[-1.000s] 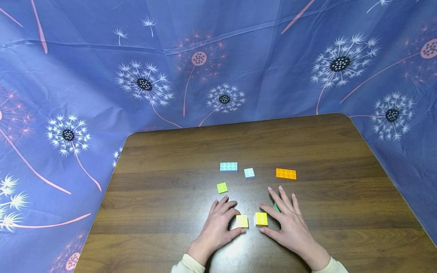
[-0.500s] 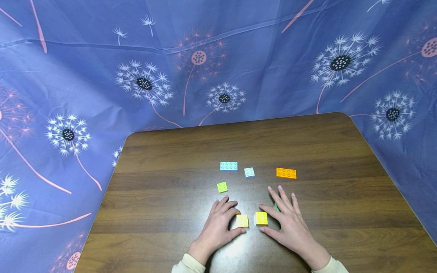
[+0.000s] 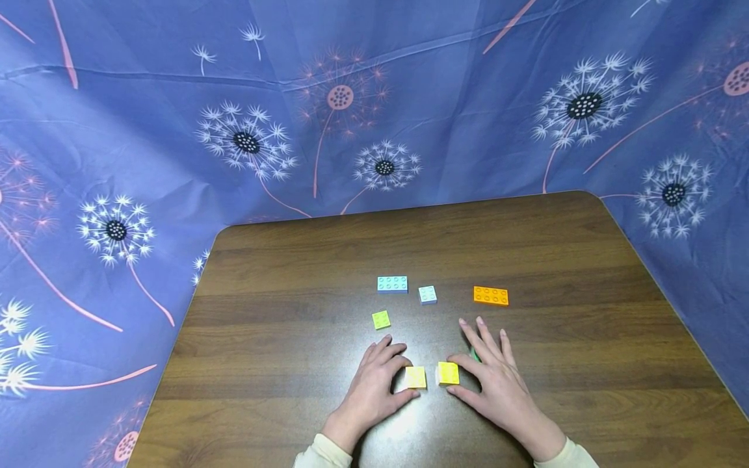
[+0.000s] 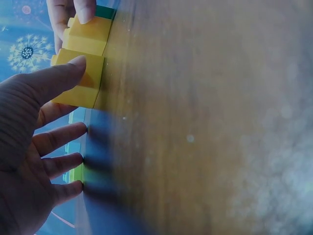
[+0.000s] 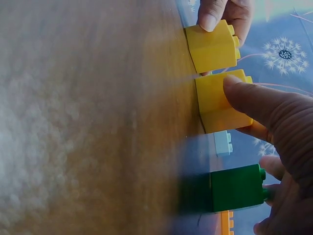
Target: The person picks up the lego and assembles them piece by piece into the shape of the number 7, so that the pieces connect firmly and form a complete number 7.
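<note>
Two yellow toy building bricks stand side by side on the table, a small gap between them in the head view. My left hand [image 3: 370, 389] pinches the left yellow brick [image 3: 416, 377] between thumb and index finger, its other fingers spread with their tips at the tabletop. The right yellow brick [image 3: 448, 373] is between the thumb and index finger of my right hand [image 3: 504, 390]; the right wrist view shows that thumb pressed on its near side. A dark green brick [image 5: 237, 188] stands by the right hand's other fingers, mostly hidden under that hand from above.
Farther back on the wooden table [image 3: 281, 312] lie a blue brick [image 3: 392, 284], a small pale blue brick [image 3: 428, 295], a lime green brick [image 3: 381, 320] and an orange brick [image 3: 491, 296]. A blue dandelion-print cloth [image 3: 456, 117] hangs behind the table.
My right index finger and thumb have closed in on the right yellow brick. The left hand keeps its hold, and the other bricks stay in place.
</note>
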`<state>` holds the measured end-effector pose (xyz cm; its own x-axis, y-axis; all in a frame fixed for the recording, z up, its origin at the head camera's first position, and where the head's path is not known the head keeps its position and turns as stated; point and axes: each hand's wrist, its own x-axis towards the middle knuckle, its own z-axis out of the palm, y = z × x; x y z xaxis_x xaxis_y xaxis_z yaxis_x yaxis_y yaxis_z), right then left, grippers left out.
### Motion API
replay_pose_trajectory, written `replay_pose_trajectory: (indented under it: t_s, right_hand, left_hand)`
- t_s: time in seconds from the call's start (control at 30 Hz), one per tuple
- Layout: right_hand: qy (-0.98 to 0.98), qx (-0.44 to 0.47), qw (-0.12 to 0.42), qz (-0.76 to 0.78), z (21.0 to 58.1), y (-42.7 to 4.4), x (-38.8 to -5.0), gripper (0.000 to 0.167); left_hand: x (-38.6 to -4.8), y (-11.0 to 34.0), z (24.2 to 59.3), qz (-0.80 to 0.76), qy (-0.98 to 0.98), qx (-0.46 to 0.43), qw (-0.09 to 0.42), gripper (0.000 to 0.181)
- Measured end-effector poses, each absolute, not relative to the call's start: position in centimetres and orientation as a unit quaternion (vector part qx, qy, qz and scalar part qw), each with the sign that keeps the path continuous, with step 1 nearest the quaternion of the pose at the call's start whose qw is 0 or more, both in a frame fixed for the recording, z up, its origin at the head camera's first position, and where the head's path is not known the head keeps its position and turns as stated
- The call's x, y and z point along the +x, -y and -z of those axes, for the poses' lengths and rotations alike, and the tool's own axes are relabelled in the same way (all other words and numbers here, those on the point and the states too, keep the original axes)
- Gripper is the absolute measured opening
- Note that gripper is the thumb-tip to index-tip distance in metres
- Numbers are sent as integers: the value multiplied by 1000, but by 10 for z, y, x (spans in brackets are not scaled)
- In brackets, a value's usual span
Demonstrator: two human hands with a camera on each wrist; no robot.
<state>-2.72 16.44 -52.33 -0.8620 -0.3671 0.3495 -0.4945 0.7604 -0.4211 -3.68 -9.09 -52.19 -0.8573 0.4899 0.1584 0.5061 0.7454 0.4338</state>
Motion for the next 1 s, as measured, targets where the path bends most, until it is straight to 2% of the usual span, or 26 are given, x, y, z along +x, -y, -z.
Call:
replay_pose_trajectory:
  t_s: [0.17, 0.27, 0.67, 1.0]
  right_hand:
    - [928, 238, 130, -254, 523, -165, -27, 61]
    - [928, 240, 137, -251, 522, -166, -26, 64]
    - [927, 246, 140, -248, 524, -165, -27, 42]
    - [916, 252, 153, -271, 522, -165, -27, 42]
  left_hand:
    - [-37, 91, 522, 239, 933, -268, 18, 39]
    - [-36, 91, 522, 238, 933, -268, 19, 40]
    - [-37, 91, 523, 241, 933, -268, 24, 41]
    - [-36, 91, 523, 243, 932, -267, 22, 42]
